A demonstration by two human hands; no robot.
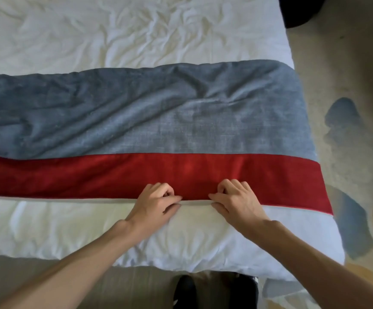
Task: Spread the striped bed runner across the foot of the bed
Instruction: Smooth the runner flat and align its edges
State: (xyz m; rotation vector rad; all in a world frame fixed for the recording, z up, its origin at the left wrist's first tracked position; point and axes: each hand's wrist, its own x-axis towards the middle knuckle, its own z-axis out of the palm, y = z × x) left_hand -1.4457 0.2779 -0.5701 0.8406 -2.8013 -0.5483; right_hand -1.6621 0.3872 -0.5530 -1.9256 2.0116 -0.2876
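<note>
The striped bed runner (pixel 149 121) lies across the white bed (pixel 114 34), a wide blue-grey band on the far side and a red band nearer me, edged with a thin pale border. The blue part is rumpled with folds toward the left. My left hand (pixel 153 204) and my right hand (pixel 236 200) sit side by side at the runner's near edge, each pinching the pale border between thumb and curled fingers. The runner's right end hangs over the bed's right side.
White duvet (pixel 87 228) shows between the runner and the foot edge of the bed. Patterned carpet (pixel 348 152) runs along the right side. A dark object (pixel 292 12) sits at the top right. My dark shoes (pixel 214 291) are below the foot edge.
</note>
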